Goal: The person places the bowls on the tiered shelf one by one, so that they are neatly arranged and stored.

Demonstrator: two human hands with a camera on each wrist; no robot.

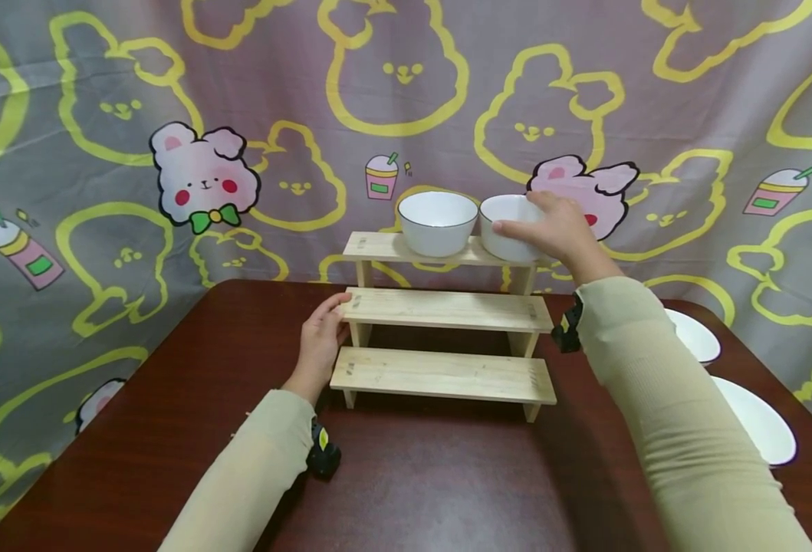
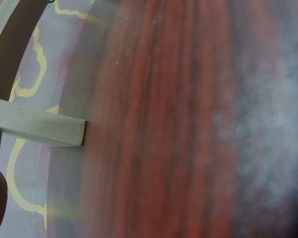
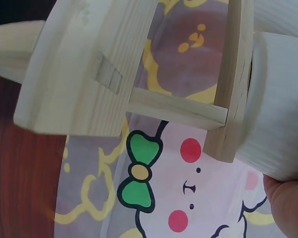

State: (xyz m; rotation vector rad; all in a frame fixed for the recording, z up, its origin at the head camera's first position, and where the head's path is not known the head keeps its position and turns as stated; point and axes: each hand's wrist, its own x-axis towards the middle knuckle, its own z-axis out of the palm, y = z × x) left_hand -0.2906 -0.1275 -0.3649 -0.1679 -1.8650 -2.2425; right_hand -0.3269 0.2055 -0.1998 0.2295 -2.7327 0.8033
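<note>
A three-step wooden display stand (image 1: 440, 309) is on the dark table, seen close up as pale wood (image 3: 84, 74) in the right wrist view. Two white bowls with thin dark rims sit side by side on its top step: the left bowl (image 1: 436, 226) and the right bowl (image 1: 498, 230). My right hand (image 1: 560, 230) grips the right bowl by its right side, thumb in front and fingers at the rim. The bowl's side (image 3: 283, 104) appears beside the top board in the right wrist view. My left hand (image 1: 319, 337) holds the left end of the middle step.
Two white plates, a far plate (image 1: 695, 337) and a near plate (image 1: 764, 422), lie at the table's right edge, partly hidden by my right sleeve. A patterned curtain (image 1: 295, 92) hangs behind the reddish-brown table (image 1: 171, 414). The stand's lower two steps carry nothing.
</note>
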